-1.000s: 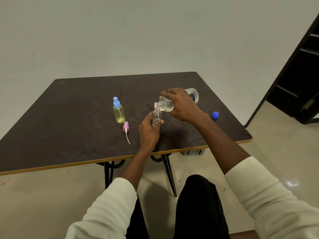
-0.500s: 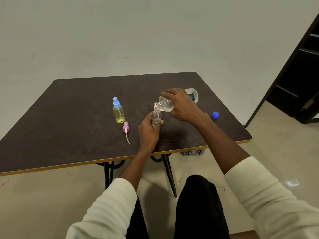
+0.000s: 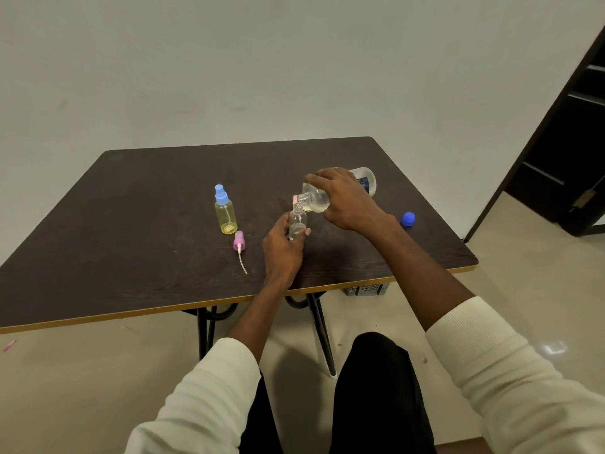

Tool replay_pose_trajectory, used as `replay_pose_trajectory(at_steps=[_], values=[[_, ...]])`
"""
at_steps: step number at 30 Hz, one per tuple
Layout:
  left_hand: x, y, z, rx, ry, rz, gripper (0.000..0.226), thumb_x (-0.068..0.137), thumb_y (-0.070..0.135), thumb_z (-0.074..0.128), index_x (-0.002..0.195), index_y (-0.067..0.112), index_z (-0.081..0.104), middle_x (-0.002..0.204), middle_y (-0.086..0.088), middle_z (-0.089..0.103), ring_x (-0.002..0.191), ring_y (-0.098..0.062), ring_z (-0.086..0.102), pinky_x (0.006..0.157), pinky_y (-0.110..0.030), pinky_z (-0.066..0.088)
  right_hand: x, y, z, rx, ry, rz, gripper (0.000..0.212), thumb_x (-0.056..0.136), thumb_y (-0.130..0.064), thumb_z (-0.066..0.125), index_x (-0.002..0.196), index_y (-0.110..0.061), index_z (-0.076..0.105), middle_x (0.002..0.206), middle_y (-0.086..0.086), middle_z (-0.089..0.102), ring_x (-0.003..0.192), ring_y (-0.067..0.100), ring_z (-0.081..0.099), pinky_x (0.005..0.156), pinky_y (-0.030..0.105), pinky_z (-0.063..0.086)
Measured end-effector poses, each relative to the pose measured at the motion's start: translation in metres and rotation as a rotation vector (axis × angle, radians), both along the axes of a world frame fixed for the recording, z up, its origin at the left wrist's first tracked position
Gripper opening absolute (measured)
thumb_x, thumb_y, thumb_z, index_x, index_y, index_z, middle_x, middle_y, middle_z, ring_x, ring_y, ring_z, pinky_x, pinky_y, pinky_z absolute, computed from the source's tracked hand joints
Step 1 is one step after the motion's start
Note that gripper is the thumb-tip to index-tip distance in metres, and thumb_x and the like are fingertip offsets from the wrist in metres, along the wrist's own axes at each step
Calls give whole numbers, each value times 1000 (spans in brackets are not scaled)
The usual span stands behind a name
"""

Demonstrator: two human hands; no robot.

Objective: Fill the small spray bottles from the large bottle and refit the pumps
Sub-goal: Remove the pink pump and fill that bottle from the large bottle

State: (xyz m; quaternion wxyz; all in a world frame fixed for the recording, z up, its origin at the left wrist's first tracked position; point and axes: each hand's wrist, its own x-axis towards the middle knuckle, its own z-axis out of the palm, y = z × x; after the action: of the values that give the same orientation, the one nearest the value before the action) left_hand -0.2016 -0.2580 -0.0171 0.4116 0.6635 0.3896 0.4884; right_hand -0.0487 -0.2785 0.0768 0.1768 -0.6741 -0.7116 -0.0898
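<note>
The left hand (image 3: 284,249) has its grip wrapped around the lower body of a small clear spray bottle (image 3: 297,222), which stands upright on the dark table (image 3: 131,257) near the middle of its front half, with its neck open. The right hand (image 3: 347,201) has its grip closed over the large bottle (image 3: 330,194), which is tipped almost onto its side above the table, base toward the far right and open mouth pointing left and slightly down. That mouth sits right at the neck of the small clear spray bottle; whether they touch cannot be told. Clear liquid shows in the low side of the large bottle.

To the left, a small yellow spray bottle (image 3: 225,215) stands upright with a light blue pump (image 3: 220,194) fitted on top. Just in front of it a pink pump (image 3: 239,241) lies on the table, its pale dip tube (image 3: 242,263) trailing toward the front edge. A blue cap (image 3: 408,219) rests on the table to the right of the right wrist, near the right edge. Both forearms come out of white sleeves (image 3: 484,352)
</note>
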Motion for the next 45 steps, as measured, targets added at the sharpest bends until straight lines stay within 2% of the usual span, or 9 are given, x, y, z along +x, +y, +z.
replay_pose_trajectory(at_steps=[13,19,26,31,38,45], values=[[0,-1,1,1,-18,-4,28,90,17,70,117,23,66,96,10,72,90,-5,67,80,-26,56,-1,-1,2,-10,-8,-5,73,75,-10,75,141,-21,46,138,7,51,132,28,40,111,43,27],[0,0,1,-7,-18,-9,26,90,19,70,114,26,65,94,10,72,89,-6,68,82,-34,58,-1,-2,4,-12,-11,-6,72,76,-12,76,141,-21,46,139,7,50,132,28,39,111,45,27],[1,-1,2,0,-18,-11,31,90,18,70,115,33,62,94,15,70,91,-3,67,82,-27,56,-3,-3,4,-6,-3,1,71,76,-10,75,140,-20,47,138,8,51,132,28,40,111,45,27],[1,-1,1,3,-13,-10,31,90,18,70,119,26,64,96,15,70,91,-1,66,80,-22,54,-3,-4,6,-5,-9,6,70,77,-9,74,141,-19,47,139,8,51,132,28,39,112,44,26],[1,0,-1,-5,-20,-3,32,89,17,70,121,21,65,98,11,72,91,-3,68,82,-27,56,-4,-5,6,-7,-16,5,69,77,-9,73,140,-19,47,139,9,51,132,29,40,112,44,26],[0,-1,0,-7,-28,-11,30,90,17,70,113,34,63,96,15,71,91,-4,67,84,-32,57,-5,-5,8,-14,-24,1,70,78,-9,73,141,-20,45,140,8,49,133,28,38,112,42,24]])
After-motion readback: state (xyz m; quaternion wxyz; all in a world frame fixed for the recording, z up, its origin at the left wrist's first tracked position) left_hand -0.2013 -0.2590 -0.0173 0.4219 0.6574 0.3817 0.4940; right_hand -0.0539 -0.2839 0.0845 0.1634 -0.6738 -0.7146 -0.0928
